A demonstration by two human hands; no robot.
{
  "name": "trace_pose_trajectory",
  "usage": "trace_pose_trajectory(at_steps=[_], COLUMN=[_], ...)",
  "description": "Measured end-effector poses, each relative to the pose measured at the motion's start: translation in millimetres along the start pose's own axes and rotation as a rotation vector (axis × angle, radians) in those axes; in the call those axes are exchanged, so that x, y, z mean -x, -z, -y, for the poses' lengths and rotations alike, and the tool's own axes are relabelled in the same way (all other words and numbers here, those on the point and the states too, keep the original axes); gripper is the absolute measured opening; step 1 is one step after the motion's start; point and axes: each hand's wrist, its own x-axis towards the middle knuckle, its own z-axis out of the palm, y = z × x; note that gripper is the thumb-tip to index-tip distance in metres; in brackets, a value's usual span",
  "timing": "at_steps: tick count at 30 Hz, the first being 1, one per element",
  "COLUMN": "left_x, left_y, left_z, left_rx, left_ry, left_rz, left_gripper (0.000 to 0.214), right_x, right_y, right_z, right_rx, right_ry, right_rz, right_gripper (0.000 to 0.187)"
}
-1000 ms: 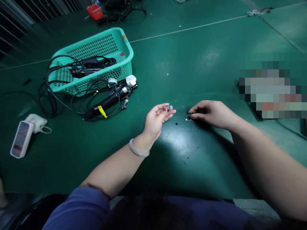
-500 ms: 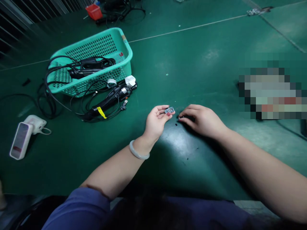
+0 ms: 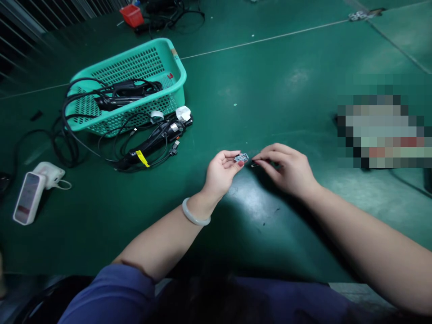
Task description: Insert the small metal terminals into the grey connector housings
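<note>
My left hand (image 3: 221, 173) pinches a small grey flat part (image 3: 241, 158) between thumb and fingertips, just above the green table (image 3: 270, 90). My right hand (image 3: 288, 170) is right beside it, fingers pinched on a tiny dark piece (image 3: 255, 164) that nearly touches the grey part. A pale bangle (image 3: 193, 214) circles my left wrist.
A teal mesh basket (image 3: 135, 72) with black cables stands at the back left. A black tool with a yellow tag (image 3: 151, 141) lies in front of it. A white handheld scanner (image 3: 32, 191) rests at the far left. A blurred patch (image 3: 381, 130) sits at the right.
My right hand picked the tiny piece off the table and moved left to meet my left hand. My left hand turned the grey part a little toward it.
</note>
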Motion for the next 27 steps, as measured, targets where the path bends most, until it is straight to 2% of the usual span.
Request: trace_pose_trajectory(at_steps=[2, 5, 9, 14, 17, 22, 27], left_x=[1.1, 2.3, 2.6, 2.9, 2.9, 1.4, 1.4], left_y=[0.1, 0.4, 0.1, -1.1, -0.8, 0.7, 1.2], left_z=[0.1, -0.4, -1.5, -2.2, -2.5, -1.0, 0.3], left_rx=[-0.002, -0.01, -0.021, -0.019, -0.014, -0.014, -0.004], left_ry=[0.006, 0.021, 0.04, 0.047, 0.052, 0.046, 0.04], left_rz=[0.019, 0.049, 0.06, 0.062, 0.078, 0.116, 0.132], left_gripper=[0.028, 0.029, 0.03, 0.031, 0.032, 0.034, 0.032], right_x=[0.0, 0.5, 0.6, -1.3, -1.5, -0.7, -1.5], right_y=[2.1, 2.0, 2.0, 5.6, 5.0, 0.2, -1.1], right_z=[1.8, 2.7, 1.6, 2.1, 2.4, 3.3, 3.2], right_rx=[0.014, 0.063, 0.143, 0.237, 0.219, 0.07, -0.017], right_ry=[-0.001, 0.065, 0.15, 0.172, 0.19, 0.124, 0.014], right_rz=[-0.077, -0.1, -0.079, 0.005, -0.001, -0.108, -0.111], right_gripper=[0.014, 0.014, 0.016, 0.02, 0.019, 0.011, 0.005])
